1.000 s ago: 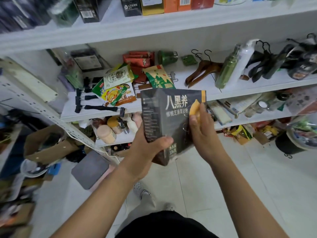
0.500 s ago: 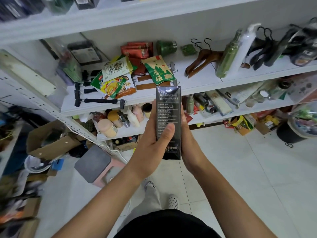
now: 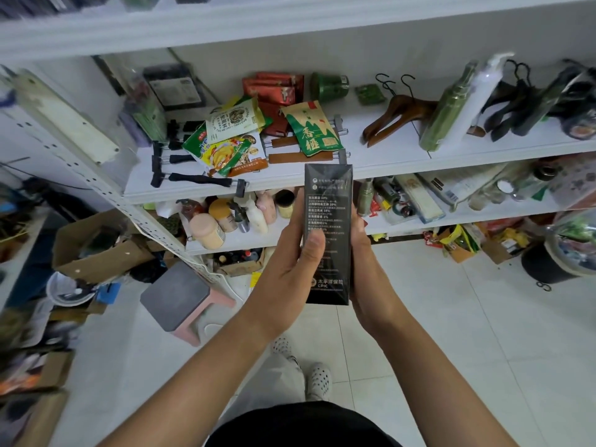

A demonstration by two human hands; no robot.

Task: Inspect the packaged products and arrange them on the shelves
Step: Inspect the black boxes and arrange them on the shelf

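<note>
The tall black box (image 3: 327, 227) stands upright in the air, near the front edge of the middle shelf (image 3: 387, 162), its narrow printed side turned toward the camera. The left hand (image 3: 287, 259) grips its left edge with the thumb laid across the printed face, while the right hand (image 3: 367, 266) clasps the right edge, its fingers wrapped out of sight behind the box. Beyond it, snack packets (image 3: 225, 140) and wooden hangers (image 3: 396, 114) lie on that shelf, and a grey stool (image 3: 175, 295) stands on the floor to the left.
</note>
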